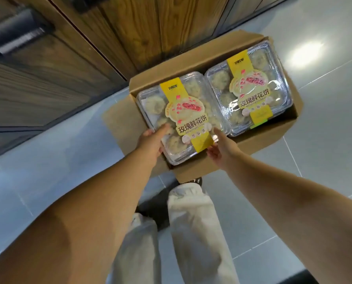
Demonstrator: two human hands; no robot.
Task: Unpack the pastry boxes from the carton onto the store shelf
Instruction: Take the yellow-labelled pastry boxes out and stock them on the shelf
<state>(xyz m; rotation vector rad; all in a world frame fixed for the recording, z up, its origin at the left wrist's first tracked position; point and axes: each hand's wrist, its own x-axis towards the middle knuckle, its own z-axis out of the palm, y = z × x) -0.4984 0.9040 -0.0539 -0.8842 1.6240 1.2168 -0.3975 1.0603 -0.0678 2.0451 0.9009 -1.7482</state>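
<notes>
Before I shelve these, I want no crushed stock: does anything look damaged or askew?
Nothing looks damaged or spilled. Only the near pastry box sits askew: its near end juts over the carton rim, with the left hand and right hand holding its sides. The far pastry box lies flat inside.

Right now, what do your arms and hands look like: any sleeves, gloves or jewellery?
The left forearm and right forearm are bare, no sleeve in view. The left hand and right hand wear no gloves; no watch, ring or band shows.
</notes>
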